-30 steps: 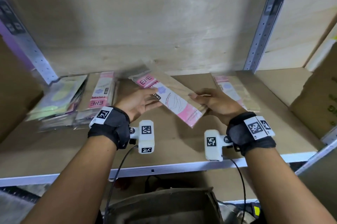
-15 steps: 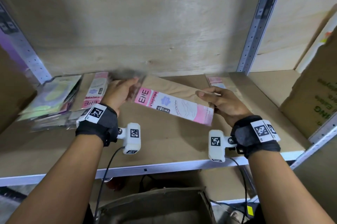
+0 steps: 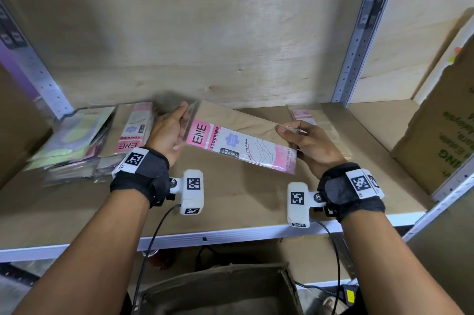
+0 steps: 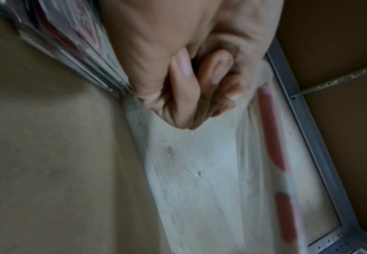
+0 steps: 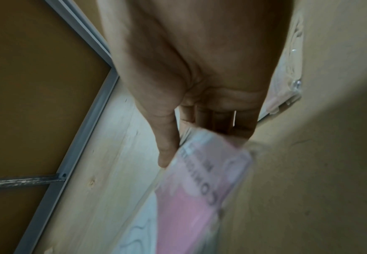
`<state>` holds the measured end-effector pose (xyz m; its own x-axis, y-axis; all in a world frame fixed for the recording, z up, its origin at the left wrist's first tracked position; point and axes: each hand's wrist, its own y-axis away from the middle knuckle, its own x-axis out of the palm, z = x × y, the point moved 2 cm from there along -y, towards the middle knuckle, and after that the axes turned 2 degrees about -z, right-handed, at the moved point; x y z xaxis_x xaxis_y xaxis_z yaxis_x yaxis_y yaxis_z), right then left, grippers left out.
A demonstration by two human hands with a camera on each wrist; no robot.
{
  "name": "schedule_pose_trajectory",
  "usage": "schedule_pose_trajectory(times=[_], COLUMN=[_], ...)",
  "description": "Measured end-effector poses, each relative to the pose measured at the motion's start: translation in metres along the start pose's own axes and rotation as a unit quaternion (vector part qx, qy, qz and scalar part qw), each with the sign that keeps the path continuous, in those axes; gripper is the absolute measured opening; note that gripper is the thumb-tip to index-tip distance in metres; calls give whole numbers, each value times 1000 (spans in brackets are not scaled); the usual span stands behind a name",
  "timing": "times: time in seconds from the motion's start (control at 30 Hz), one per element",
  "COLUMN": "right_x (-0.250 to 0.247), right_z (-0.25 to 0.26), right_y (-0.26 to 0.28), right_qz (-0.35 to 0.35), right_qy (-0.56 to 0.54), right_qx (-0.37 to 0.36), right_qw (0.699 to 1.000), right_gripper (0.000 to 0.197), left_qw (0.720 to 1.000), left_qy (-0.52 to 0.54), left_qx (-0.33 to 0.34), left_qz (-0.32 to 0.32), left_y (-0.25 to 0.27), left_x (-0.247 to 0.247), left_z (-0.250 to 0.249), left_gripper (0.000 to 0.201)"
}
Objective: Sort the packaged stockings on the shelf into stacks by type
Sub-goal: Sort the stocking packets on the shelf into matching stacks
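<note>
A long pink and white stocking pack (image 3: 241, 146) with tan stockings inside hangs above the shelf board (image 3: 230, 201), held at both ends. My left hand (image 3: 169, 132) grips its left end, fingers curled round the clear edge (image 4: 239, 96). My right hand (image 3: 305, 145) pinches its right end (image 5: 202, 171) between thumb and fingers. To the left lie two stacks: pink packs of the same kind (image 3: 133, 130) and green and purple packs (image 3: 74, 135). Another pink pack (image 3: 305, 116) lies behind my right hand.
A grey metal upright (image 3: 359, 40) stands at the back right. A cardboard box (image 3: 441, 135) fills the right end of the shelf, another brown box (image 3: 15, 125) the left end. An open carton (image 3: 218, 291) sits below the shelf's front rail (image 3: 205, 237).
The held pack has swung from a diagonal to nearly level and risen. My left hand slid up and left along it to its far left end. My right hand keeps the right end.
</note>
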<state>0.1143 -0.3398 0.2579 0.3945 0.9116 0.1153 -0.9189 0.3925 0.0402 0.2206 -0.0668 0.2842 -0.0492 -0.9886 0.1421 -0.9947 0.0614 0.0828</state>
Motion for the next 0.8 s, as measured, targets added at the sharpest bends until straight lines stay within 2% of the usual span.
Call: schedule_pose_trajectory(times=[0.07,0.2,0.37,0.47,0.6,0.7,0.8], right_x=[0,-5,-8,-10,-11,-11,-10], right_z=[0,0,1,-1,-1,-1,-2], right_y=[0,-2,-4,-5,-5,-4,-5], right_qz=[-3,-10,-13,-14,-14,-16,-13], right_qy=[-4,-6,0,-1,-2,0,1], right_qx=[-1,-4,-11,-8,-3,-5,-1], right_qw=[1000,1000,1000,1000,1000,1000,1000], right_gripper=[32,32,30,29,25,24,25], left_qw=[1000,994,992,993,997,997,998], left_qy=[-1,-85,-106,-98,-52,-13,27], left_qx=[10,74,73,66,58,73,56], left_qz=[2,-1,-10,-21,-13,-8,1], left_y=[-1,0,-4,-5,-3,-3,-2], left_x=[-1,0,1,2,5,7,9], left_z=[-1,-1,2,4,5,4,5], left_gripper=[38,46,48,50,38,35,35])
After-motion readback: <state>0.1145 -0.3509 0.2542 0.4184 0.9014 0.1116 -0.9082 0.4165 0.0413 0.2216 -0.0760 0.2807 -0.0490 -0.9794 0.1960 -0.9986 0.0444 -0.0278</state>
